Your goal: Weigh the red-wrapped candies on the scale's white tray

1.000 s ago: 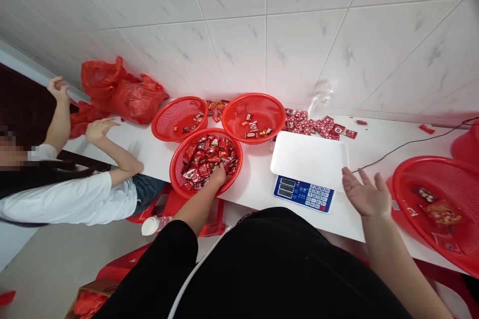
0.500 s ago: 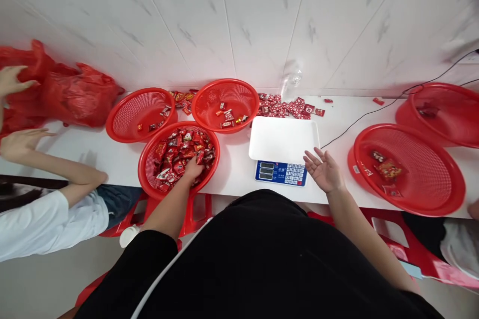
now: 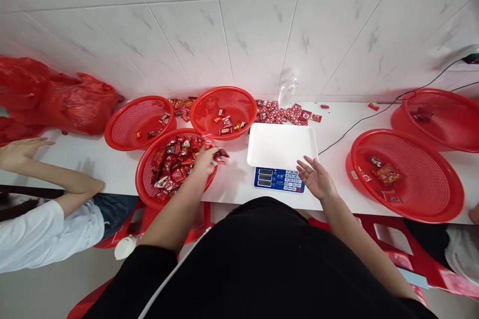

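My left hand (image 3: pixel 205 160) is closed on a bunch of red-wrapped candies (image 3: pixel 217 155), lifted just over the right rim of the nearest red basket (image 3: pixel 144 184), which is full of such candies. My right hand (image 3: pixel 315 177) is open, palm up, fingers spread, at the front right corner of the white weighing scale (image 3: pixel 281 145), next to its blue keypad (image 3: pixel 279 179). Nothing lies on the scale's pan.
Two more red baskets (image 3: pixel 123 129) (image 3: pixel 239 102) with a few candies stand behind. Loose candies (image 3: pixel 284 113) lie by the wall. Two large red baskets (image 3: pixel 430 194) (image 3: pixel 449 114) sit at right, a cable (image 3: pixel 359 122) crosses the counter. Another person's arm (image 3: pixel 48 174) and red bags (image 3: pixel 71 102) are at left.
My left hand has come up out of the candy basket with candies and moved right toward the scale. My right hand stayed open beside the scale. The view swung right, then steadied.
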Demonstrator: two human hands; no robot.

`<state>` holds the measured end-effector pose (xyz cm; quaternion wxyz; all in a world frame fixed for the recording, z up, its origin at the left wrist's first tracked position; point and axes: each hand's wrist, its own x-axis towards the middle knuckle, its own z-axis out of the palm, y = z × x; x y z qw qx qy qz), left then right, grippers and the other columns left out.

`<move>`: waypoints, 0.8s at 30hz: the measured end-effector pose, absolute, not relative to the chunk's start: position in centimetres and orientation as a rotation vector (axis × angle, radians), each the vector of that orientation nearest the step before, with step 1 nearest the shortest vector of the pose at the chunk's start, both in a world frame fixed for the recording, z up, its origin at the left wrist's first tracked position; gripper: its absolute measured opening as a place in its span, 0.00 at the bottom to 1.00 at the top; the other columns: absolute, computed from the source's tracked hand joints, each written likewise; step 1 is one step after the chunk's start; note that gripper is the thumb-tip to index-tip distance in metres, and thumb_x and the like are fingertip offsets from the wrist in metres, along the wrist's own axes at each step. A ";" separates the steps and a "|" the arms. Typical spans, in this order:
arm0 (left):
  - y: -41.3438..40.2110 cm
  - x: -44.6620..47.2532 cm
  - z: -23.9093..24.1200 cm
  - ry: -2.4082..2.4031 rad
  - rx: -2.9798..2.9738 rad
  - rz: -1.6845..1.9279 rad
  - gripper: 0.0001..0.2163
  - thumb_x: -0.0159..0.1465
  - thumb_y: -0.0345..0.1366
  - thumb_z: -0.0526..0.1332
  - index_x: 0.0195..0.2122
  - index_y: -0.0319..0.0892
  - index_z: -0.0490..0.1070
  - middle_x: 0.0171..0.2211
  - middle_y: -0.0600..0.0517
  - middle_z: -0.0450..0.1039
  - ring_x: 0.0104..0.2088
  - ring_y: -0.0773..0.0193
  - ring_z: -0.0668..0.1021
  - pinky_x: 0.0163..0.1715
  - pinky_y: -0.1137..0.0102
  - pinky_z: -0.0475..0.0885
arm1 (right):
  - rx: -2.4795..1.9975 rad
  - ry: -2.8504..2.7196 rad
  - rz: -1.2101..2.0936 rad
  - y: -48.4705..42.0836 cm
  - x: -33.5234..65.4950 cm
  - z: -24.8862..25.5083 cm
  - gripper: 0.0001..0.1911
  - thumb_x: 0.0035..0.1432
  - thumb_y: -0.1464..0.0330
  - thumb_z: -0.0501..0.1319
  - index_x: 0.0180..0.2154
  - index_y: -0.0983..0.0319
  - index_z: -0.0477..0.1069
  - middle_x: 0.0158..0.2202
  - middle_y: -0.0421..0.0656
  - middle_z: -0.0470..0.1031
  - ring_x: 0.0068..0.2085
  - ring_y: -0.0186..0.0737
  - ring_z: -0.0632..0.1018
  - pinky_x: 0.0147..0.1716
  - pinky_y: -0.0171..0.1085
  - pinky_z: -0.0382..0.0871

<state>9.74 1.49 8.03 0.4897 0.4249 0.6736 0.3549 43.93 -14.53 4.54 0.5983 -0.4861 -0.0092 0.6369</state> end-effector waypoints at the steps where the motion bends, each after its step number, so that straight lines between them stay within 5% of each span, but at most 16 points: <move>1: 1.5 11.9 7.7 1.534 0.926 0.886 0.12 0.56 0.32 0.62 0.41 0.42 0.68 0.30 0.51 0.75 0.35 0.60 0.81 0.36 0.65 0.76 | -1.129 -0.029 1.484 -14.5 43.8 4.6 0.12 0.62 0.60 0.59 0.45 0.54 0.75 0.45 0.46 0.81 0.42 0.39 0.82 0.35 0.32 0.81; 8: 2.7 23.7 5.7 1.217 0.833 0.795 0.18 0.53 0.33 0.67 0.43 0.44 0.64 0.28 0.54 0.72 0.27 0.64 0.79 0.30 0.68 0.73 | -1.169 -0.091 1.493 -15.1 43.4 4.8 0.11 0.60 0.58 0.61 0.44 0.51 0.75 0.46 0.44 0.81 0.43 0.40 0.82 0.37 0.35 0.82; 16: 3.4 24.4 5.7 1.268 0.937 0.608 0.17 0.58 0.41 0.69 0.46 0.45 0.69 0.48 0.46 0.76 0.46 0.56 0.79 0.42 0.63 0.75 | -1.216 -0.094 1.480 -16.1 43.4 4.0 0.10 0.57 0.57 0.63 0.41 0.48 0.75 0.45 0.42 0.82 0.45 0.42 0.82 0.38 0.38 0.82; 24: 2.8 22.9 5.1 1.216 1.390 0.568 0.29 0.50 0.31 0.72 0.54 0.45 0.71 0.60 0.42 0.68 0.59 0.49 0.72 0.56 0.60 0.69 | -1.280 -0.165 1.475 -15.5 43.6 3.4 0.11 0.57 0.56 0.64 0.42 0.50 0.76 0.44 0.42 0.82 0.42 0.41 0.82 0.37 0.37 0.81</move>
